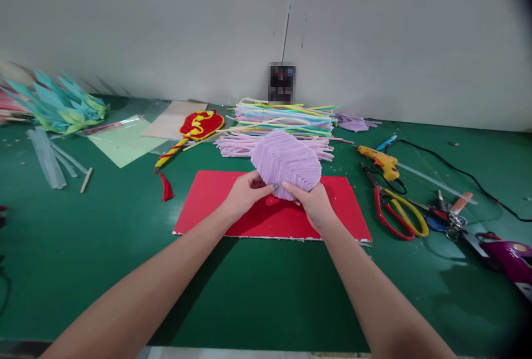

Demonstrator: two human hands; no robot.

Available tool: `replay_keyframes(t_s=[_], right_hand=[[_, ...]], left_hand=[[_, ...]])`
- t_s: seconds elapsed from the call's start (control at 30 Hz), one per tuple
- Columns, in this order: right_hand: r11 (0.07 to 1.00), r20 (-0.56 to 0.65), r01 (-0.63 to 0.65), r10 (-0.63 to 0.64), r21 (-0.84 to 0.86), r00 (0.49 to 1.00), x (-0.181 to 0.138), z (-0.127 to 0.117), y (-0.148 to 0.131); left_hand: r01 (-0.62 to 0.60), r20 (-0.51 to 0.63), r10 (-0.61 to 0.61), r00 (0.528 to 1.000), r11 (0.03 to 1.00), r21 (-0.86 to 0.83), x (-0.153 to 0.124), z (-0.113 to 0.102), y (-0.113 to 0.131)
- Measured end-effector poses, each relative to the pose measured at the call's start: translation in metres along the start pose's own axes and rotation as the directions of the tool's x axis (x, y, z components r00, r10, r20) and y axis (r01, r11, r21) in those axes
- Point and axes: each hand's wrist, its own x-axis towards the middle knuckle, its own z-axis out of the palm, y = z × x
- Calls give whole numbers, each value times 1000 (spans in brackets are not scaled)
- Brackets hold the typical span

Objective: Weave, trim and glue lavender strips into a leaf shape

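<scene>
A lilac fan-shaped panel (286, 160), made of slanting rows of fuzzy pipe cleaners that meet along a middle line, is held up in both hands. My left hand (248, 194) grips its lower left edge, thumb on the front. On the lower right edge, my right hand (311, 204) pinches it the same way, fingers behind. Beneath the hands lies a red board (208, 198) with a ragged white front edge. Just behind the panel are lilac pipe cleaners (233, 145) and a pile of multicoloured ones (286, 115).
To the right lie a yellow glue gun (380, 162), red-and-yellow-handled scissors (399, 215), keys (455, 219) and a purple-handled tool (507, 259). A red-and-yellow fan (201, 124) with a tassel, green paper (124, 143), clear sticks (47, 157) and teal paper leaves (62, 104) are left. A wall stands behind.
</scene>
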Motion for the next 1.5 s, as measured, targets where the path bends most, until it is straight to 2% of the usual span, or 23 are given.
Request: replay_keyframes(t_s=[0.17,0.53,0.83,1.0,1.2,1.37,1.5], right_hand=[[999,13,17,-18,32,1000,1,0,0],[995,43,26,-30,92,999,-1,1,1],[1000,43,4,-3,-11,999,2,-1,3],[1000,12,13,-13,25,1000,2,1,4],[999,75,23,-26,37,997,2,-1,5],[999,49,28,-30,42,998,2,-1,5],[999,86,47,-48,10,995,2,-3,5]], left_hand=[[-7,-22,5,1000,998,-58,0,0,-2],[25,-86,-24,996,1000,7,0,-1,-4],[44,-102,-41,994,999,27,0,0,-3],[49,-103,-45,994,998,34,0,0,-1],[67,-122,-60,991,996,54,-1,0,1],[7,-119,-11,993,999,-33,0,2,-2],[-68,-201,33,979,983,-172,1,3,-4]])
